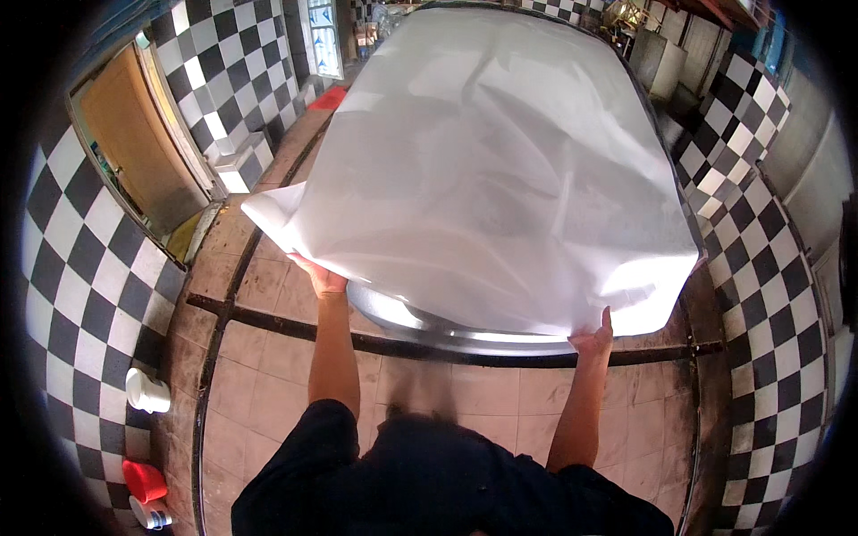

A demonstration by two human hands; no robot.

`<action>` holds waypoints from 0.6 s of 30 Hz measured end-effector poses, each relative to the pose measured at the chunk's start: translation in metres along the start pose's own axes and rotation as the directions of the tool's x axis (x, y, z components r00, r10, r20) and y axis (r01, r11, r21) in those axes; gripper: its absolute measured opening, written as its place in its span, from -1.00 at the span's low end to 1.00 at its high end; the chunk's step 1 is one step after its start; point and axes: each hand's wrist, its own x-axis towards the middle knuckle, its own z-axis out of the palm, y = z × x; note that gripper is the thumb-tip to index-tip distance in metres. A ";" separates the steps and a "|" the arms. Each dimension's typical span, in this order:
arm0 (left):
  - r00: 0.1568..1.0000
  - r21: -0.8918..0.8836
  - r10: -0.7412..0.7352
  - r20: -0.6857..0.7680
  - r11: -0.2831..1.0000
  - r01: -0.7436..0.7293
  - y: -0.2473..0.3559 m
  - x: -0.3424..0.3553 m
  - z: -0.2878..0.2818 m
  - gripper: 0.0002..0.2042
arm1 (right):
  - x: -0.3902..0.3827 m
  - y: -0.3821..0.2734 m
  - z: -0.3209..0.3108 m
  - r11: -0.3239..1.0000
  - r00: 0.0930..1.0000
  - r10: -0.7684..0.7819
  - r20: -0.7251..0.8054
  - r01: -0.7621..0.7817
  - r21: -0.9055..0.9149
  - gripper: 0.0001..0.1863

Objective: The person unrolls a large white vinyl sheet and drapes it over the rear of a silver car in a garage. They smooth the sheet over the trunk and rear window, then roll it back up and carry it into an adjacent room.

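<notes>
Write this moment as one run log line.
left hand: holds white sheet, near edge; right hand: holds same edge; sheet: wrinkled; underneath: grey curved surface

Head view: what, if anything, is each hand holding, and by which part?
The white sheet, by its near edge: the left hand toward its left end, the right hand a little in from its right corner.

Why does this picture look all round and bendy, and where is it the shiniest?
In the head view, black fills the corners and the checkered wall at the left curves, because a fisheye camera bends straight edges; also in the head view, the white sheet shines brightest in a washed-out patch near the right hand.
</notes>
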 end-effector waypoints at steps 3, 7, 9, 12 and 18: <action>0.999 -0.078 0.036 0.031 0.996 -0.034 0.004 0.014 0.002 -0.07 | -0.013 0.006 0.029 0.993 0.984 -0.098 0.147 0.087 0.078 -0.36; 0.990 -0.163 0.140 0.029 0.978 -0.134 0.005 0.033 0.007 -0.03 | -0.010 0.009 0.052 0.919 0.901 -0.285 0.327 0.160 0.360 -0.26; 0.984 -0.172 0.177 0.015 0.970 -0.172 0.005 0.037 0.011 -0.01 | -0.009 0.008 0.061 0.891 0.834 -0.422 0.356 0.309 0.332 -0.23; 0.977 -0.129 0.211 -0.029 0.969 -0.212 0.000 0.033 0.017 0.03 | -0.006 0.005 0.073 0.835 0.757 -0.523 0.391 0.363 0.412 -0.24; 0.982 -0.024 0.065 -0.177 0.997 -0.070 -0.015 0.002 0.017 -0.13 | 0.013 -0.018 0.073 0.788 0.679 -0.599 0.424 0.406 0.464 -0.27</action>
